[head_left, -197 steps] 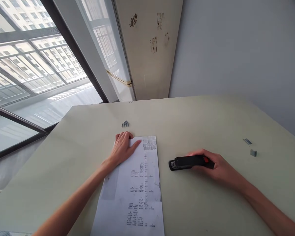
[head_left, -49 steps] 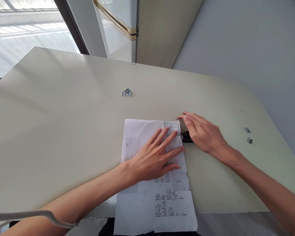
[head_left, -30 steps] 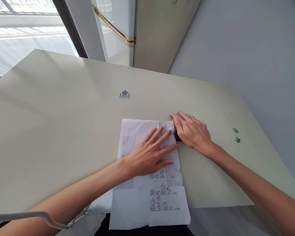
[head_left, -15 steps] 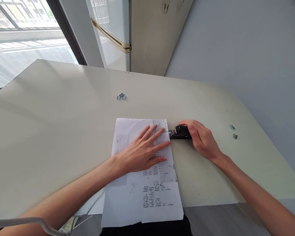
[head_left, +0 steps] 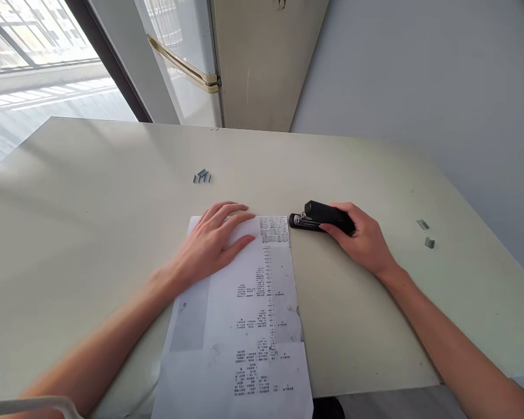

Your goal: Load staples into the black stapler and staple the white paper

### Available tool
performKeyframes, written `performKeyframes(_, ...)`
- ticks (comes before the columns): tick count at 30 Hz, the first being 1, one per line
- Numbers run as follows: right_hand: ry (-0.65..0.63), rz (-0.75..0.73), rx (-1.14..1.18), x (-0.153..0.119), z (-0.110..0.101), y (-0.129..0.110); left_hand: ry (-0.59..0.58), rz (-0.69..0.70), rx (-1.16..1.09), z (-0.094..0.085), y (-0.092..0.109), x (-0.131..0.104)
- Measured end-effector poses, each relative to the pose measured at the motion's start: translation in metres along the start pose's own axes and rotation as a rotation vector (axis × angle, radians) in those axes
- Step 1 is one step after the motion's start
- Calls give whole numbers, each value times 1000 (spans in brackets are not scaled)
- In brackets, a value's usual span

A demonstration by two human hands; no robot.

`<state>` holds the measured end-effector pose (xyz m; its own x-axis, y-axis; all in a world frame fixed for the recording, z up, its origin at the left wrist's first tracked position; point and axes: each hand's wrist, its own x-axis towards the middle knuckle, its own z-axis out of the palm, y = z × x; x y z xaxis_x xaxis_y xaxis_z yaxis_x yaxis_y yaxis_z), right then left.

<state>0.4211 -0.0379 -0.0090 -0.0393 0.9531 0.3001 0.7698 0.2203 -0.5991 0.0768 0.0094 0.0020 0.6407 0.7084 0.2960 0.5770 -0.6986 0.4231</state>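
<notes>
Left hand (head_left: 216, 235) shifted toward paper's (head_left: 225, 343) top-left corner.

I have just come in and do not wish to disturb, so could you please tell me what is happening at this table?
A person sits or stands at a table with printed paper and a stapler. The left hand rests on the paper near its far edge. The right hand holds the stapler beside the paper's far right corner, which bears many staple-like marks. Small staple strips lie beyond the paper.
</notes>
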Motion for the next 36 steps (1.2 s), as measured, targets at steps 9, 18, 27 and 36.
performKeyframes(9, 15, 92, 135, 18, 9, -2, 121, -186, 150, -12, -23, 1)
performKeyframes(18, -27, 178, 189, 16, 4, -4, 81, -178, 210, -11, -26, -1)
performKeyframes(27, -45, 207, 216, 17, 1, -8, 61, -170, 211, -12, -26, 0)
performKeyframes(36, -125, 247, 290, 17, -3, -6, 44, -220, 192, -14, -23, 1)
